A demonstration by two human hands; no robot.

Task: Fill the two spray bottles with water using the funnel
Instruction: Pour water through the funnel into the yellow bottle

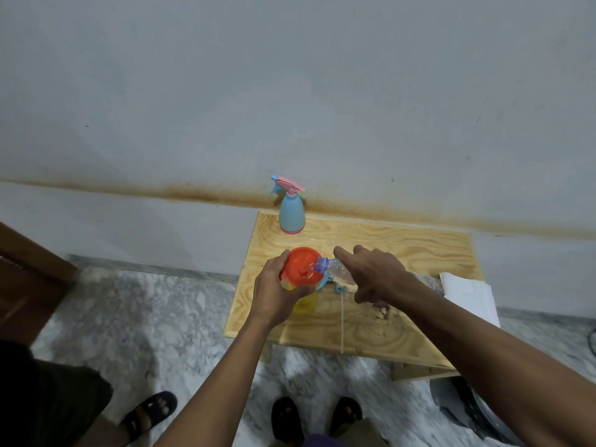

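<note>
Plywood table (403, 250): orange funnel (301, 266) gripped by left hand (274, 291), yellow bottle (304, 301) mostly hidden beneath; clear water bottle (335, 269) clamped in right hand (377, 275), body largely covered.

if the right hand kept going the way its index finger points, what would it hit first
Most likely the orange plastic funnel, just up-left of the right hand; depth is unclear, so it could pass above the rim.
</note>
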